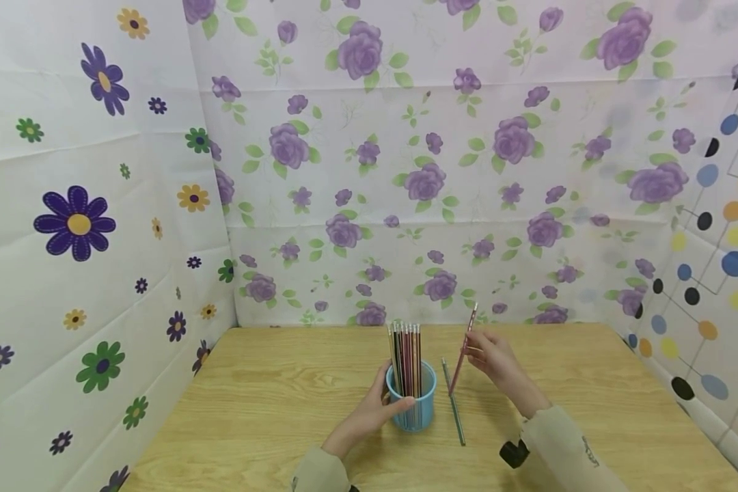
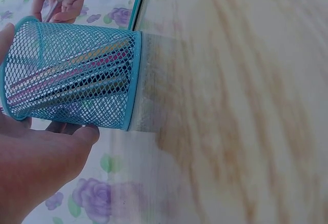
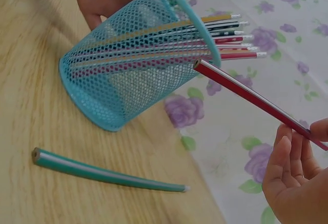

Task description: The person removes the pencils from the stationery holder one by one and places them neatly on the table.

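A blue mesh pencil cup [image 1: 426, 412] stands upright on the table, with several pencils [image 1: 407, 352] leaning in it, eraser ends up. My left hand [image 1: 372, 413] holds the cup from its left side, thumb across the front and fingers around the back. To the right of the cup, my right hand [image 1: 492, 359] pinches a red pencil [image 3: 246, 95] near its upper end. This pencil is tilted, its unsharpened end pointing down. A green pencil [image 3: 107, 177] lies on the table between the cup and my right hand.
The wooden table [image 1: 270, 403] has a light grain. Flowered cloth [image 1: 418, 260] hangs behind it, with patterned sheets along the left and right sides. A black strap piece [image 1: 514, 453] shows at the right sleeve [image 1: 559, 437].
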Action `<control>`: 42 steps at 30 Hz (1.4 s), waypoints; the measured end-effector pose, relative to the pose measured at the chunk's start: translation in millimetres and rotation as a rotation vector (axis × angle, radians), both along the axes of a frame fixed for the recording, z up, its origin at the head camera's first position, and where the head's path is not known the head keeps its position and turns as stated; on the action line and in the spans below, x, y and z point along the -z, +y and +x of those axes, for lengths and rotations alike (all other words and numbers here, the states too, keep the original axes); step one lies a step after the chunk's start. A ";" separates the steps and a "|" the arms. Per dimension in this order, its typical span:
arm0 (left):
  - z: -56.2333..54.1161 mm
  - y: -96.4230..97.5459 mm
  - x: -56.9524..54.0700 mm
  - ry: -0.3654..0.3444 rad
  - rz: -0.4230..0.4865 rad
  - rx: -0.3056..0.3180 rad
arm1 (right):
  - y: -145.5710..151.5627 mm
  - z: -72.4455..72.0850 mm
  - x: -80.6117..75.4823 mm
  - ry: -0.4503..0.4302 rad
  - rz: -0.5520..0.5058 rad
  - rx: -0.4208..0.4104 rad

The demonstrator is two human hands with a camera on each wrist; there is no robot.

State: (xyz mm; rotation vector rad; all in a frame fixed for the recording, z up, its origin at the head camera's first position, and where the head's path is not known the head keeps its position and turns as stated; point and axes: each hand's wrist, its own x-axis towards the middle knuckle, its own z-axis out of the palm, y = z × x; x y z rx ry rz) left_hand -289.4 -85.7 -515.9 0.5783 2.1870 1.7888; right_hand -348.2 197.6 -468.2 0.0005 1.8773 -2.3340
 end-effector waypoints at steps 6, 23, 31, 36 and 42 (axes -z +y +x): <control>-0.4 1.3 -0.7 -0.005 -0.005 -0.006 | 0.7 -0.7 10.8 -0.024 0.016 0.010; 1.2 1.1 -2.1 0.000 0.000 -0.008 | 2.3 -4.0 39.5 -0.044 0.118 -0.059; 0.7 0.9 -2.0 -0.003 -0.001 -0.007 | 0.5 -3.6 48.1 -0.026 0.234 -0.062; 0.6 1.1 -2.1 0.002 0.003 -0.014 | -1.5 -4.8 52.4 0.003 0.277 -0.064; 1.5 1.5 -0.8 0.000 -0.005 -0.014 | -2.1 -6.0 59.9 -0.007 0.394 -0.054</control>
